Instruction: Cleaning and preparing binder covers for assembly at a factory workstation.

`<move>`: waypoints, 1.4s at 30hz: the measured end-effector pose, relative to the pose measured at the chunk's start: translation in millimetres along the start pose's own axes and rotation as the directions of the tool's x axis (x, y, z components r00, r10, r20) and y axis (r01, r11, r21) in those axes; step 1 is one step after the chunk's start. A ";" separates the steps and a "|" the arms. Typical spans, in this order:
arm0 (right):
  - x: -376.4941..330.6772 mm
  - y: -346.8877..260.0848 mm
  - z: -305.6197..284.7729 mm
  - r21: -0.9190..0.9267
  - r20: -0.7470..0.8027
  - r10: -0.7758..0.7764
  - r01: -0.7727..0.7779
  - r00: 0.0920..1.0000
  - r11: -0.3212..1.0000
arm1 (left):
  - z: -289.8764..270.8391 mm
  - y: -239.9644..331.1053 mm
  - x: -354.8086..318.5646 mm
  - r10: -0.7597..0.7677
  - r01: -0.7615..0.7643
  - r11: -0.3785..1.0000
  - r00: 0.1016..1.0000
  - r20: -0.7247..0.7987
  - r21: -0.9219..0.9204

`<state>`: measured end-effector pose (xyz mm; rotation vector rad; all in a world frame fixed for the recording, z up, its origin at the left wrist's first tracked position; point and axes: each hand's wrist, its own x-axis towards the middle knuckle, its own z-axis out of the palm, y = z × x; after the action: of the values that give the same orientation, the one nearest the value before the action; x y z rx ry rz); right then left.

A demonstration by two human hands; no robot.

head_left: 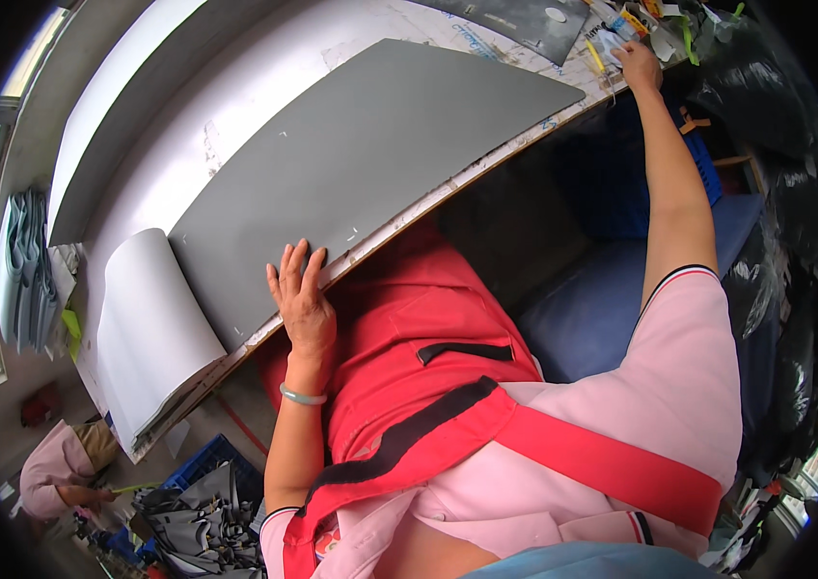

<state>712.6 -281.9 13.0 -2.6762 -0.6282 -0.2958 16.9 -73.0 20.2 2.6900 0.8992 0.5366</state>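
Note:
A large grey sheet (370, 145) with a curved outline and small white marks lies flat on the white worktable (173, 154). My left hand (303, 304) rests at its near edge, fingers stretched out and fingertips on the sheet. At the table's far right corner is my right hand (642, 69), its fingers bent around something beside a crumpled whitish piece (609, 41). What they grip is too small to make out. Just left of that hand lies a thin yellow tool, perhaps a pen (595, 56).
Left on the table is a folded-over stack of pale sheets (149, 328); a dark grey piece (534, 24) lies at the back. Black plastic (771, 106) hangs at the right. A person (57, 473) bends at lower left near a heap of grey scraps (202, 521).

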 end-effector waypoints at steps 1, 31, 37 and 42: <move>0.8 5.5 -7.9 0.006 0.020 -0.003 0.002 1.000 1.000 | 1.2 1.0 1.3 0.008 -0.008 1.000 1.000 -0.002 -0.011; -228.9 -214.3 -61.2 0.897 0.415 -0.430 -0.441 0.802 0.042 | 5.9 -7.3 0.2 0.061 -0.061 0.998 0.995 -0.085 0.003; -103.2 -125.1 -34.1 0.429 -0.086 -0.186 0.205 0.979 0.879 | 0.5 -4.7 -0.5 0.037 -0.036 0.999 0.999 -0.033 0.032; -12.9 -39.0 -24.2 -0.201 0.009 0.012 -0.010 1.000 0.980 | 4.8 -2.0 -2.0 0.038 -0.037 0.999 0.999 -0.020 0.031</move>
<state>680.4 -264.3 43.3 -2.8747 -0.6157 -0.3606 16.4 -73.2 14.6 2.7390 0.8712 0.5640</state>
